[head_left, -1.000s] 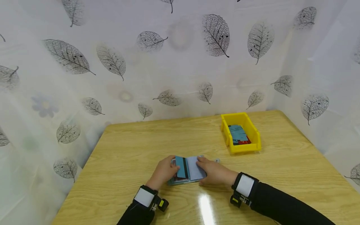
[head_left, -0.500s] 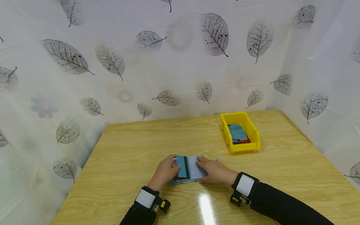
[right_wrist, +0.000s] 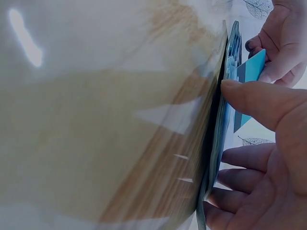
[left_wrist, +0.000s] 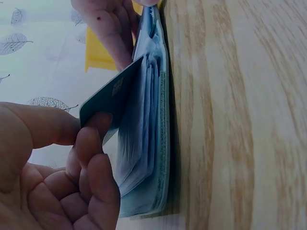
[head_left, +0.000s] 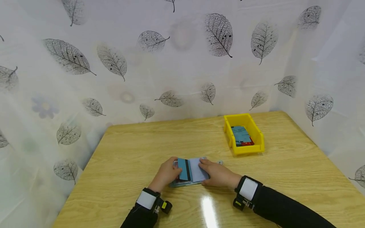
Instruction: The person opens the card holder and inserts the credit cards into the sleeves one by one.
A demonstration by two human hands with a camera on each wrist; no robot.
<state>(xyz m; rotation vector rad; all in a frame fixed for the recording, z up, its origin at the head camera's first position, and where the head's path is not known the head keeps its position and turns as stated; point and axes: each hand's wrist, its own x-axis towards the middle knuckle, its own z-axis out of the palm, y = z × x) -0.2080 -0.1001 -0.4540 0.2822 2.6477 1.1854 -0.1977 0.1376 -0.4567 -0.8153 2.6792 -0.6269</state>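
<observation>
My left hand (head_left: 165, 173) pinches a blue card (head_left: 184, 169) with a black stripe between thumb and fingers. Seen from the left wrist, the card (left_wrist: 106, 99) shows a small chip and slants over the clear sleeves (left_wrist: 134, 143) of a card holder (left_wrist: 162, 158). That pale blue-green card holder (head_left: 186, 184) lies spread on the table, its card sleeves facing up. At its right end, my right hand (head_left: 220, 174) holds it, thumb on one edge and fingers along the other in the right wrist view. A round snap (head_left: 220, 162) shows beyond the right hand.
A yellow bin (head_left: 249, 150) stands at the back right of the wooden table (head_left: 137, 142). Inside it are several blue cards (head_left: 240, 134) and a red one (head_left: 247, 143). A leaf-print curtain (head_left: 182, 69) hangs behind and at both sides.
The left hand and the blue card shifted slightly right, then back left. The right hand keeps its place on the card holder.
</observation>
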